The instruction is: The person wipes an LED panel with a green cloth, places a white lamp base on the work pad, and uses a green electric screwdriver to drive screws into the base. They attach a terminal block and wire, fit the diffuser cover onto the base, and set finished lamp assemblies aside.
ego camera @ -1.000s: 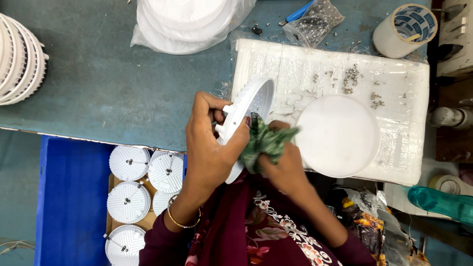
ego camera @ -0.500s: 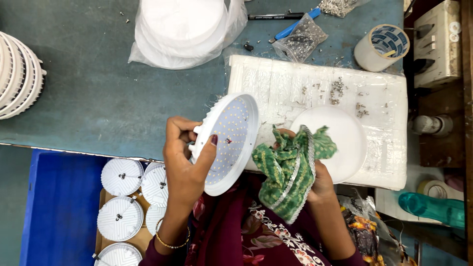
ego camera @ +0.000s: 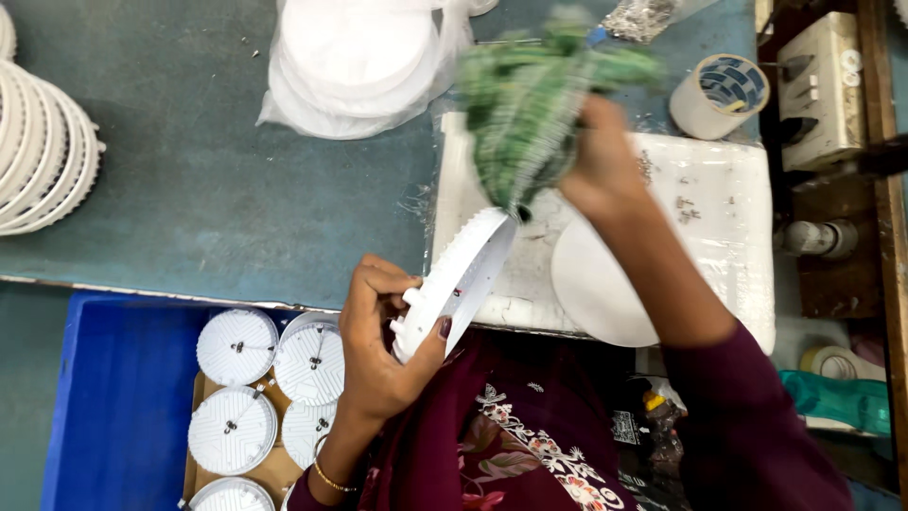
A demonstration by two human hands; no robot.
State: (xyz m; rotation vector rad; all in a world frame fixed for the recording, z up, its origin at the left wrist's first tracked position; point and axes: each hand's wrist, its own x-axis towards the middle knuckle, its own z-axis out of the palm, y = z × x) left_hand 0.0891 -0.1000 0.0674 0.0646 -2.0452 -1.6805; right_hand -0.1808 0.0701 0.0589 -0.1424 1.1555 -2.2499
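Observation:
My left hand (ego camera: 380, 343) grips a round white lamp housing (ego camera: 456, 280) by its back, tilted on edge over the front of the table. My right hand (ego camera: 601, 163) is raised above it and holds a green patterned cloth (ego camera: 530, 95), blurred from motion; the cloth's lower tip hangs just above the housing's upper rim. A white round disc (ego camera: 596, 289) lies flat on a white foam sheet (ego camera: 719, 199) under my right forearm.
A clear bag of white discs (ego camera: 355, 57) lies at the back. Stacked white housings (ego camera: 43, 151) sit at the far left. A tape roll (ego camera: 719, 95) stands at the right. Below the table edge, a blue crate (ego camera: 113, 397) holds several white round housings (ego camera: 236, 345).
My right hand has swung the green cloth up from beside the housing to above it. My left hand has turned the housing more edge-on and lowered it slightly.

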